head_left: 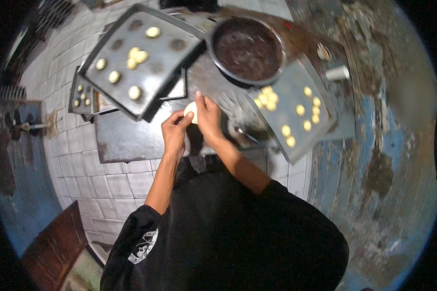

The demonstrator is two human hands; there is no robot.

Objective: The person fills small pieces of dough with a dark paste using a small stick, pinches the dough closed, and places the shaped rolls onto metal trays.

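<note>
A pale round piece of dough (190, 114) is held between my left hand (175, 131) and my right hand (209, 121) above the metal table (126, 145). My left thumb presses on the dough, and my right fingers wrap round its other side. Above left, a metal tray (165, 72) bears several pale dough balls. To the right lies another tray (301, 145) with several dough pieces. A large round steel bowl (246, 51) of dark brown filling sits between the trays. A metal utensil (247, 136) lies by my right hand.
A smaller tray (77, 85) with dough sits partly under the left tray. A white cylinder (337, 73) and a small cup-like item (323, 52) are at the right edge. A dark board (53, 242) stands at the lower left, on a tiled floor (111, 189).
</note>
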